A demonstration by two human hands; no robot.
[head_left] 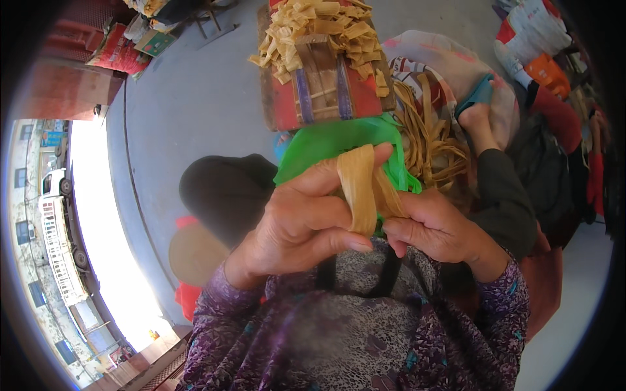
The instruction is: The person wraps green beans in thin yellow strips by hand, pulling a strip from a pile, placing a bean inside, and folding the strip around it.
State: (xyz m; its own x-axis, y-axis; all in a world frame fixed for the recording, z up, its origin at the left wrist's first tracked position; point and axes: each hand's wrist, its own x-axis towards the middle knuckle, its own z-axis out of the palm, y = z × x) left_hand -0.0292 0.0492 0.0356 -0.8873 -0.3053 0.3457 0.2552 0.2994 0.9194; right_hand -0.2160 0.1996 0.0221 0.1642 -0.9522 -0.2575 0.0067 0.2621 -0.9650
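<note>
A flat tan strip of dried plant or tofu-like material (pixel 358 188) is looped over the index finger of my left hand (pixel 308 215), which pinches its lower end between thumb and fingers. Beside it, my right hand (pixel 430 222) grips the other part of the strip between thumb and index finger. Past my hands stands a red board (pixel 283 100) with a wooden block (pixel 320 83) and purple bands on it. Short folded tan pieces (pixel 313 19) lie heaped on its far part. A green plastic bag (pixel 337 134) spreads between the board and my hands.
Long tan strips (pixel 430 132) lie in a bundle right of the bag, on patterned cloth or sheeting (pixel 435 49). Another person's foot in a teal sandal (pixel 477 105) is close by. Sacks (pixel 120 51) stand upper left. A round tan seat or lid (pixel 195 254) is at my left.
</note>
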